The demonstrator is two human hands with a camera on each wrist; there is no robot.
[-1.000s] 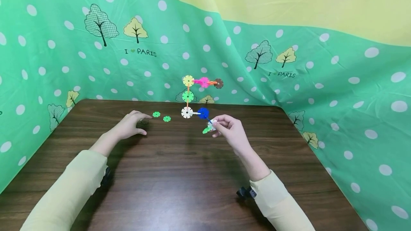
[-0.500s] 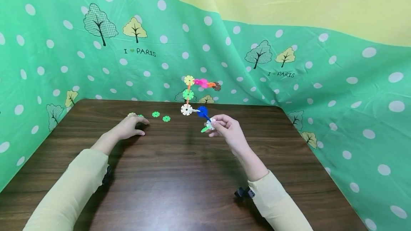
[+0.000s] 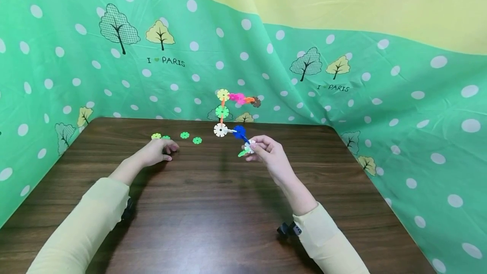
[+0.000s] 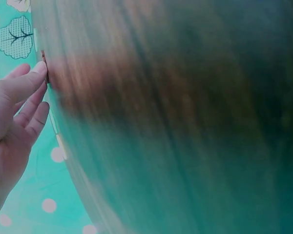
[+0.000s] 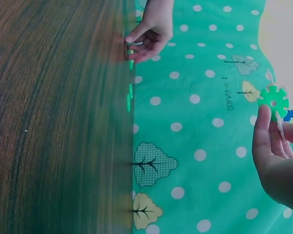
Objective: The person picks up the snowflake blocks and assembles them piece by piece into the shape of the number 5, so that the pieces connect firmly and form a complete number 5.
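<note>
My right hand (image 3: pixel 270 153) pinches a white interlocking disc (image 3: pixel 249 146) at the lower end of a chain of joined notched discs. A green disc (image 5: pixel 274 103) is slotted into that end. From there the chain rises through a blue disc (image 3: pixel 239 132), a white disc (image 3: pixel 220 130), a green disc (image 3: pixel 222 112) and a yellow disc (image 3: pixel 223 95), then runs right through pink to brown (image 3: pixel 256 102). Low over the table, my left hand (image 3: pixel 154 152) pinches a thin brown disc (image 4: pixel 45 68), seen edge-on in the left wrist view and hidden by the hand in the head view.
Loose discs lie on the brown wooden table (image 3: pixel 205 206): a yellow-green disc (image 3: pixel 156 136) and a partly covered green one behind my left hand, plus two green discs (image 3: pixel 184 135) to its right. A green dotted cloth (image 3: pixel 213 54) hangs around the table.
My left fingers have curled in toward the thumb over the dark disc, and the hand has shifted slightly, uncovering the yellow-green disc. The held chain has tilted a little; the right hand stays nearly still.
</note>
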